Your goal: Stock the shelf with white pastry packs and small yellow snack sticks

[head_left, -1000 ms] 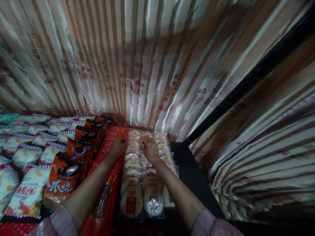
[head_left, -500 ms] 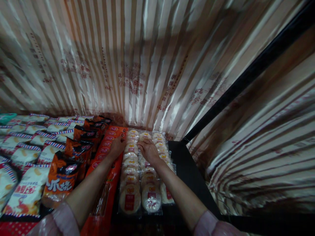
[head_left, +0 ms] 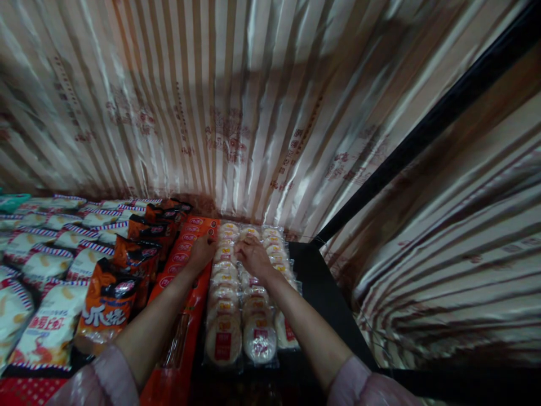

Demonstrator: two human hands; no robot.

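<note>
The right hand [head_left: 253,256] seems to hide its fingertips' contact with packets [head_left: 255,304].

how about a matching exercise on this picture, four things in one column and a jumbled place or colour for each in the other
Things
1. left hand
2. right hand
3. pole
4. bags with striped edges

Places and colours
a. black, slanting across the curtain
b. over the rows of wrapped round cakes
c. mostly white, at the left side of the picture
d. over the long red packets

Right pairs: 1-d, 2-b, 3-a, 4-c
</note>
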